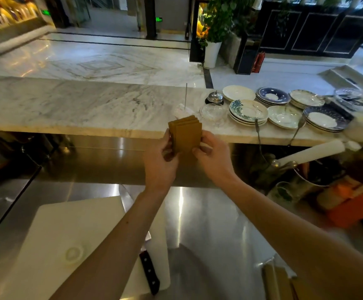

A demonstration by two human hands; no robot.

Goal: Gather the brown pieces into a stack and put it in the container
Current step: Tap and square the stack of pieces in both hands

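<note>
At the centre, the stack of pieces [185, 133] stands upright between the left hand [160, 161] at its 8 o'clock and the right hand [214, 158] at its 4 o'clock, both touching it, above the steel counter [208, 224]. Behind it runs the marble shelf [78, 105]. On that shelf, at 2 o'clock from the stack, sit the plates [249, 112], with a bell [215, 97] to their left. A cutting board [68, 239] lies on the counter at 7 o'clock, a knife [149, 270] on its right edge. A metal bowl [315, 176] sits at 4 o'clock.
</note>
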